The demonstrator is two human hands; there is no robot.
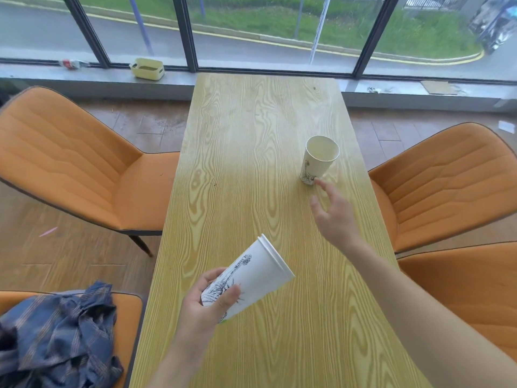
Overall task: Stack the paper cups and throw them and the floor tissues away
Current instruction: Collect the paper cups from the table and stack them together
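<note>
My left hand (208,299) grips a stack of white paper cups (257,273) with black ink drawings, held tilted over the near part of the wooden table (251,121), rims pointing up and right. A single paper cup (319,161) of the same kind stands upright on the table's right side, empty. My right hand (334,214) hovers just below that cup with fingers spread, fingertips close to its base and holding nothing. No floor tissues can be clearly made out.
Orange chairs flank the table: one at left (72,166), two at right (447,180). A blue plaid cloth (56,337) lies on the near-left chair. A yellow box (147,68) and a bottle (73,63) sit on the window sill. A white scrap (506,126) lies on the floor at right.
</note>
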